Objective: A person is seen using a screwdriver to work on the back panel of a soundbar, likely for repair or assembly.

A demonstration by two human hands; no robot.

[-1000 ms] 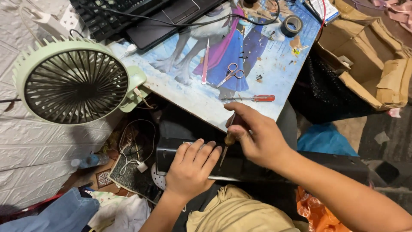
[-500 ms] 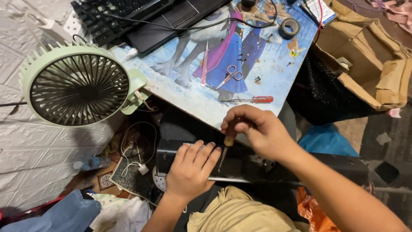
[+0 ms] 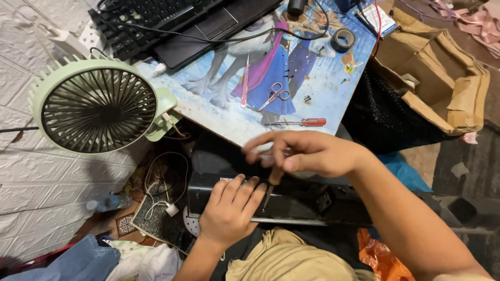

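We see a cluttered home repair corner: a low table [image 3: 323,88] with a cartoon picture top carries a laptop [image 3: 208,26], scissors [image 3: 276,94], a red screwdriver [image 3: 307,123] and tape [image 3: 344,39], beside a green fan [image 3: 99,106], a cardboard box [image 3: 442,78] and strewn clothes [image 3: 140,263].

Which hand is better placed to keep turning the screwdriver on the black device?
The right hand: it already holds the screwdriver over the black device. The left hand lies flat on it, steadying it.

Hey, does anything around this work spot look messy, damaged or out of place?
Yes. The cardboard box right of the table is torn open and crumpled. Scissors, a red-handled screwdriver and small bits lie scattered on the tabletop.
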